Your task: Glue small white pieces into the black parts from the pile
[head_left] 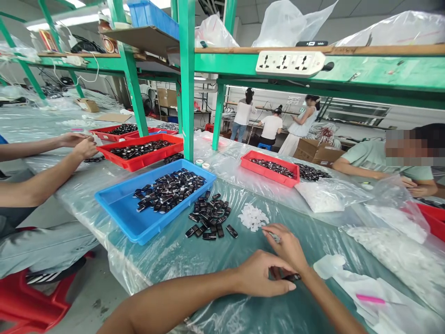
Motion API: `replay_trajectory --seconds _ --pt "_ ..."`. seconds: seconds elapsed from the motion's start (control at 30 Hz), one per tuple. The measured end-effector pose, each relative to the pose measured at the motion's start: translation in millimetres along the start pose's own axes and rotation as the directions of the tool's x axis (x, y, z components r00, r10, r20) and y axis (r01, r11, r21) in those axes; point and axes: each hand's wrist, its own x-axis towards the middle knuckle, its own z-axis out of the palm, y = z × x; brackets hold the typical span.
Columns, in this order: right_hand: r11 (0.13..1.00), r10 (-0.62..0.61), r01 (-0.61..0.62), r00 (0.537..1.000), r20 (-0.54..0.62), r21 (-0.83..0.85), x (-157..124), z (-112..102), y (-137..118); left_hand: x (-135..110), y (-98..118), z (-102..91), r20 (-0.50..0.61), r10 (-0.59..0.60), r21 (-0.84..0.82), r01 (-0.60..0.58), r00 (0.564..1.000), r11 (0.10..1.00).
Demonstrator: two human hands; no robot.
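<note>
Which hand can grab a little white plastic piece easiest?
Probably right: the right hand reaches almost to the pile of little white plastic pieces; the left hand sits farther back, pinching a small black part.

No text can be read anywhere. Pale marks on the black device (312,43) on the shelf, upper middle, are too small to make out. The red-framed card (47,40), upper left, is blurred. Any print on the cardboard boxes (318,150), middle right, or on the black pieces (208,215), centre, is too small to tell.
</note>
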Motion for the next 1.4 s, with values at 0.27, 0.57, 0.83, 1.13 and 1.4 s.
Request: replay_trajectory --seconds 0.27,0.57,0.83,1.13,1.4 --pt "1.000 0.007 -0.008 0.999 -0.034 -0.020 16.1 32.9 -5.5 0.5 -0.2 -2.5 -0.030 0.013 0.077 -0.010 0.999 0.997" --pt "0.864 0.385 -0.266 0.896 -0.221 0.428 -23.6 -1.5 3.8 4.7 -1.1 -4.6 -0.096 -0.125 -0.162 0.109 0.987 0.981" --pt "0.604 0.615 -0.352 0.777 -0.136 0.715 -78.3 -13.5 -9.0 11.4 -15.9 -3.5 -0.025 -0.269 -0.332 0.246 0.963 0.911" --pt "0.694 0.560 -0.347 0.810 -0.171 0.631 -81.4 -13.7 -17.6 11.3 -12.7 -4.9 -0.025 -0.203 -0.128 0.198 0.979 0.972" --pt "0.787 0.469 -0.284 0.852 -0.233 0.548 -87.5 -10.1 -17.7 10.0 1.0 -11.5 -0.038 -0.064 0.319 0.073 0.997 0.945"
